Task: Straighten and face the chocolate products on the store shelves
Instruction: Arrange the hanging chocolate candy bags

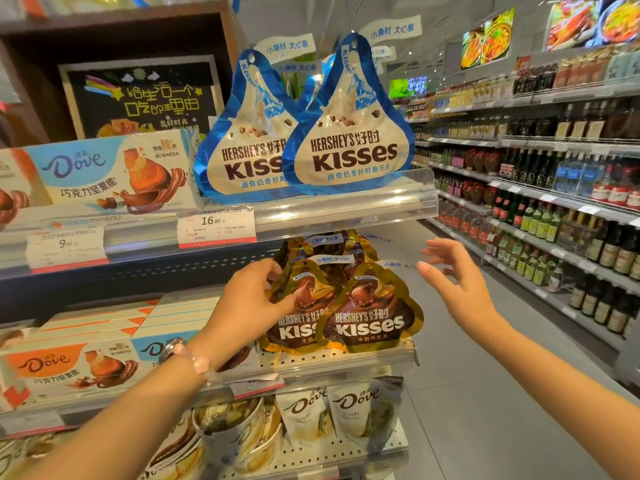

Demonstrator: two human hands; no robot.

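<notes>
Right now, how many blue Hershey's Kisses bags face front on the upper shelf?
2: left blue Kisses bag, partly overlapped by the right blue Kisses bag. More may sit hidden behind.

We see open aisle floor (460, 393) right of the shelf end — hands pass freely there. Above the gold Kisses bags (372, 313) the clear shelf lip (346, 206) overhangs, narrowing the gap; Dove boxes (69, 362) crowd the left.
</notes>
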